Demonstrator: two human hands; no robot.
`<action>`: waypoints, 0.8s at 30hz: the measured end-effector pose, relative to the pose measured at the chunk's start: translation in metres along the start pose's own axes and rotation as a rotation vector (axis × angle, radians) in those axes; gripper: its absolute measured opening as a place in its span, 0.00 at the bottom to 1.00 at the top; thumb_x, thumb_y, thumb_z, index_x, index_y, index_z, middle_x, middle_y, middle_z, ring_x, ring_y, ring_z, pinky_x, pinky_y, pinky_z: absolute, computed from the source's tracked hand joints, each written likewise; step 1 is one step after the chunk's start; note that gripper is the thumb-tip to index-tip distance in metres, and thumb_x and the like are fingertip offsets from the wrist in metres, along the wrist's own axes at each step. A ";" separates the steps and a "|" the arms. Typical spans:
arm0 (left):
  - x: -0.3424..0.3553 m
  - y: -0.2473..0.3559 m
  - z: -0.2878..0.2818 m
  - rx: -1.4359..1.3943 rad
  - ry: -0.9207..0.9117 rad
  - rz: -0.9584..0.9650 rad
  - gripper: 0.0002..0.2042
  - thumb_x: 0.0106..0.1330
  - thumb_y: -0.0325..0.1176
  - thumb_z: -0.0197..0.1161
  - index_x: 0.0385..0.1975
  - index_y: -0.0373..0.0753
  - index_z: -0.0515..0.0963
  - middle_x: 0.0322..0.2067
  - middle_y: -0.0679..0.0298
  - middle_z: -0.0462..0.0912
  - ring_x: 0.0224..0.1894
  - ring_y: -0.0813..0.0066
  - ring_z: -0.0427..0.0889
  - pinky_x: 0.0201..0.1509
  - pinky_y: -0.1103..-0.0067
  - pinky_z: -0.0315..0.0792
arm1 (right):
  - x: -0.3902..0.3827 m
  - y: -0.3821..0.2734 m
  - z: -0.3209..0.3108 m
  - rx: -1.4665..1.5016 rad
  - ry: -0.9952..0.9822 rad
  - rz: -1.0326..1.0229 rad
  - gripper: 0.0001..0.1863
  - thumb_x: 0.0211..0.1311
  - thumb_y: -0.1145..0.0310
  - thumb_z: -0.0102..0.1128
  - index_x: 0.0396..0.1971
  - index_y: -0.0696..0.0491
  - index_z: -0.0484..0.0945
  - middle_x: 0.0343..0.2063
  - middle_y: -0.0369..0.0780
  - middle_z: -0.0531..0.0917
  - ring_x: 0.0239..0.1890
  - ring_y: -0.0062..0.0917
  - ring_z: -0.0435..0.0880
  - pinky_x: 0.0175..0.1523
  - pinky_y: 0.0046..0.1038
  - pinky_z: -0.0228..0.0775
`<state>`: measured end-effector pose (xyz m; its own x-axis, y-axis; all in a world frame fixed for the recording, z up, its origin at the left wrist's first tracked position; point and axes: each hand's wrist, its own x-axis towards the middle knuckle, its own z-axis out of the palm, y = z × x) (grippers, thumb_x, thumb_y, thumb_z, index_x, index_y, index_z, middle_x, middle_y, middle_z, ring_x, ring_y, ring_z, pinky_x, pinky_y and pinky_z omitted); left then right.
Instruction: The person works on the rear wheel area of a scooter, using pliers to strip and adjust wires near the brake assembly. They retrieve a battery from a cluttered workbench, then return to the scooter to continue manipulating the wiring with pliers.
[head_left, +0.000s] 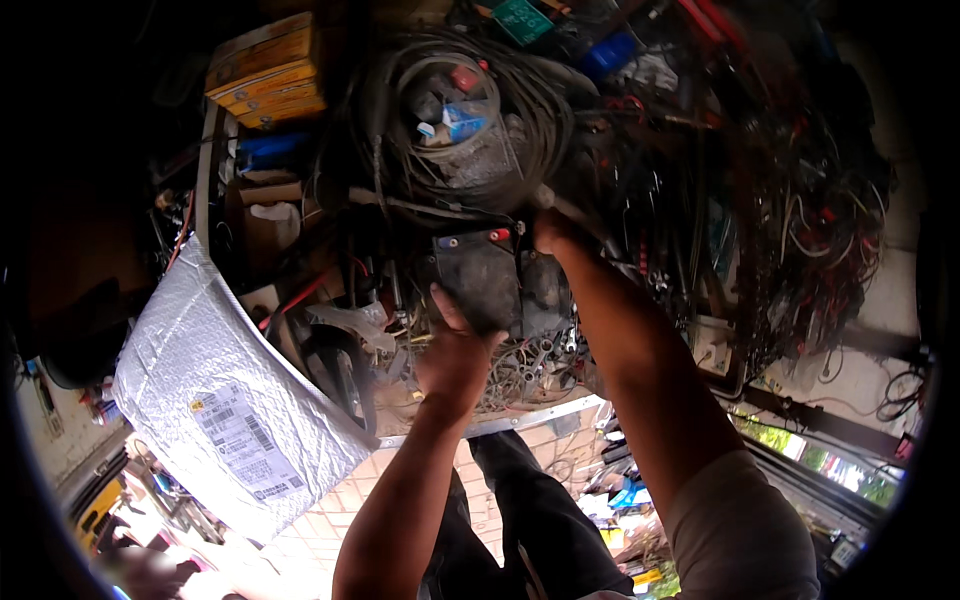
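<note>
A dark, box-shaped battery (478, 285) with a blue and a red terminal lies on the cluttered workbench. My left hand (455, 352) is at its near left corner. The index finger stretches along the battery's side and the thumb lies at its near edge, gripping that corner. Beyond the battery's far right corner, my right hand (550, 230) is closed in shadow. Its fingers are mostly hidden, so what they hold cannot be made out. A second dark block (544, 295) stands just right of the battery.
A coil of cable (545, 130) lies behind the battery. Yellow boxes (265, 75) are stacked at the far left, and a silver padded mailer (240, 400) hangs over the left edge. Small metal parts (545, 360) litter the bench near its pale front edge (560, 410). Tangled wires (820, 240) fill the right.
</note>
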<state>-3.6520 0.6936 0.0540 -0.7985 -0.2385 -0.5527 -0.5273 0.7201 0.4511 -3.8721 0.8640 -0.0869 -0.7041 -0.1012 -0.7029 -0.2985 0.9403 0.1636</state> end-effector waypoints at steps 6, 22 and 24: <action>-0.002 -0.003 -0.001 0.116 0.021 0.005 0.58 0.50 0.63 0.61 0.66 0.29 0.32 0.37 0.48 0.78 0.23 0.60 0.82 0.22 0.66 0.75 | -0.017 -0.020 -0.015 0.075 0.011 0.087 0.23 0.52 0.58 0.57 0.50 0.46 0.75 0.50 0.45 0.77 0.53 0.39 0.77 0.51 0.37 0.73; 0.000 0.005 -0.004 -0.027 -0.082 -0.052 0.57 0.50 0.60 0.64 0.67 0.37 0.31 0.40 0.47 0.76 0.29 0.56 0.83 0.31 0.65 0.77 | 0.020 0.011 0.024 0.311 0.181 0.248 0.25 0.59 0.47 0.46 0.54 0.41 0.70 0.55 0.42 0.74 0.56 0.37 0.73 0.55 0.39 0.69; 0.000 0.008 -0.008 -0.015 -0.099 -0.056 0.57 0.51 0.60 0.64 0.67 0.37 0.31 0.40 0.47 0.75 0.29 0.56 0.82 0.31 0.65 0.77 | 0.022 0.015 0.029 0.319 0.197 0.240 0.24 0.59 0.49 0.46 0.54 0.41 0.70 0.54 0.43 0.74 0.56 0.37 0.73 0.55 0.39 0.69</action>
<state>-3.6583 0.6939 0.0630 -0.7354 -0.2122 -0.6436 -0.5753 0.6974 0.4274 -3.8738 0.8853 -0.1201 -0.8479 0.1008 -0.5205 0.0802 0.9948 0.0621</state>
